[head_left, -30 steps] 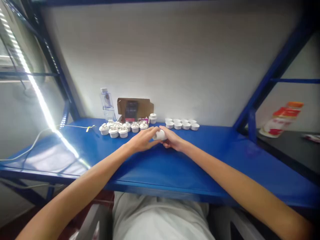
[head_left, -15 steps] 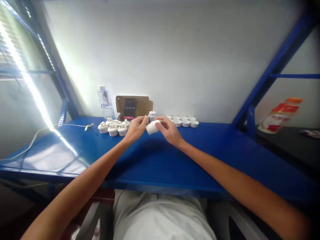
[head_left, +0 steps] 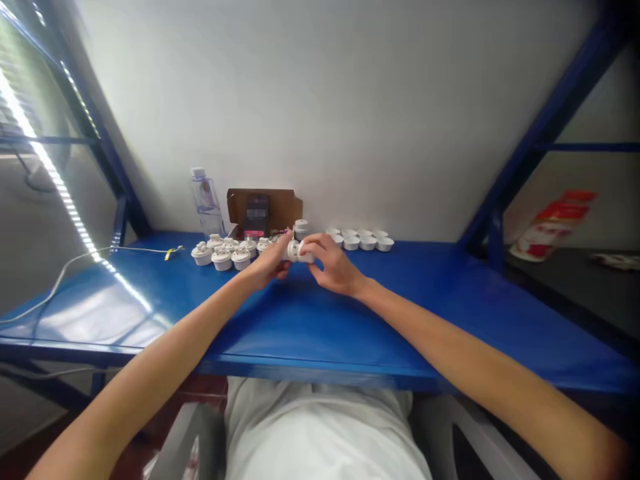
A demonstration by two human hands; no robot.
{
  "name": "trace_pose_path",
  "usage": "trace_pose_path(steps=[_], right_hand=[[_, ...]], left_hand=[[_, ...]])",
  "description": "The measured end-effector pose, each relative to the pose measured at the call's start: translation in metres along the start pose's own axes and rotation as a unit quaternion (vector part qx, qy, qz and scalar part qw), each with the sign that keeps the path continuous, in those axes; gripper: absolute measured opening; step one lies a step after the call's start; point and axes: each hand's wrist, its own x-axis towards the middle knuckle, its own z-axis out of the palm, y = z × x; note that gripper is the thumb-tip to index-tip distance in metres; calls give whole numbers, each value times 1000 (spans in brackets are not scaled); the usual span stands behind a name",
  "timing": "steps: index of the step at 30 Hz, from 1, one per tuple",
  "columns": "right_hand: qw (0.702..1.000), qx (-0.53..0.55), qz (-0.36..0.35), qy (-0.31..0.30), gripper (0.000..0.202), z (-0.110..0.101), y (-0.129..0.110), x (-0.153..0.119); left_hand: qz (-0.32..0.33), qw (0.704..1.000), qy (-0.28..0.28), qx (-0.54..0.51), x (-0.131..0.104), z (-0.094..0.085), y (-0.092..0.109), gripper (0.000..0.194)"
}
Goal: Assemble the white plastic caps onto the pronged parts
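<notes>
Just above the blue table, both my hands meet on a small white round plastic cup-shaped part (head_left: pixel 295 251), which lies on its side. My left hand (head_left: pixel 270 263) is closed around its left end, and the fingers partly hide it. The fingertips of my right hand (head_left: pixel 334 265) pinch the right end. Beyond my hands stands another white round part (head_left: pixel 301 227) with a lid-like top. To the left sit several white cups with knobbed tops (head_left: pixel 222 259). Rows of plain white cups (head_left: pixel 367 242) stand to the right behind my right hand.
An open cardboard box (head_left: pixel 284 208) with a dark phone-like item (head_left: pixel 257 212) is against the wall. Beside it stands a clear bottle (head_left: pixel 207 203). A white cable (head_left: pixel 125 249) crosses the left of the blue table (head_left: pixel 320 333). Blue frame posts flank both sides; a red-and-white container (head_left: pixel 550 227) is far right.
The white part has turned in my hands from tilted to nearly level, so its slotted middle shows. My right fingers have shifted over its end. The view has moved slightly.
</notes>
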Motion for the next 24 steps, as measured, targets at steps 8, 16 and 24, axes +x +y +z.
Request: trace_pose_path(steps=[8,16,24], right_hand=[[984,-101,144,19,22,0,41,-7],[972,-126,195,-18,33,0,60,-11],[935,-216,272,-69,36,-10,24,0]], left_hand=[[29,994,45,-93,-3,-20,20,30],[47,999,4,7,-1,-22,18,25],[39,995,18,94,0,-20,12,28]])
